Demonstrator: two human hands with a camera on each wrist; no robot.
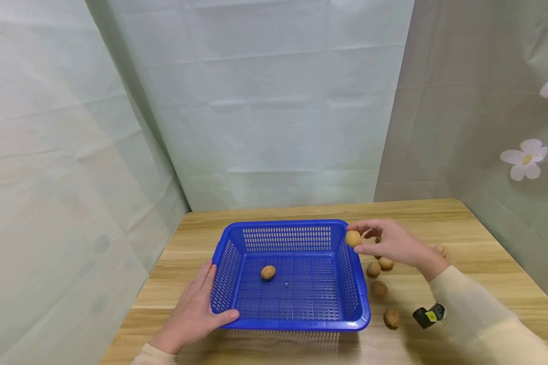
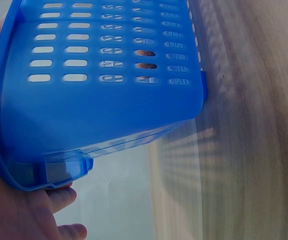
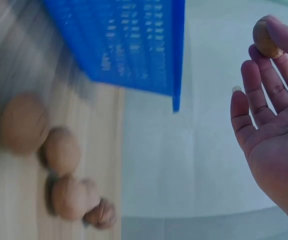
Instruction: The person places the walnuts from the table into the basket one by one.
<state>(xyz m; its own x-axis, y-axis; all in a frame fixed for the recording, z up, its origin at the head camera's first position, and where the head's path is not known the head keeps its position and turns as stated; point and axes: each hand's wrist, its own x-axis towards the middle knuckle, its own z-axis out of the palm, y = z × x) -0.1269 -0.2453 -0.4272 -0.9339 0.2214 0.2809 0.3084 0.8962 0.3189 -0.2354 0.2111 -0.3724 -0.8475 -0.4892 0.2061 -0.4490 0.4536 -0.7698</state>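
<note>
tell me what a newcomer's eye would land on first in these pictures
Probably the bright blue basket, standing on the wooden table with a single walnut inside. After that, the right hand, pinching another walnut near the basket's right side, and the loose walnuts on the table beyond that side.

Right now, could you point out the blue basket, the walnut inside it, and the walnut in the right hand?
Blue plastic basket [image 1: 297, 325]: head view, near rim.
Walnut inside [image 1: 268, 272]: head view, middle of its shell.
Held walnut [image 3: 264, 40]: right wrist view, middle of its exposed shell.
</note>
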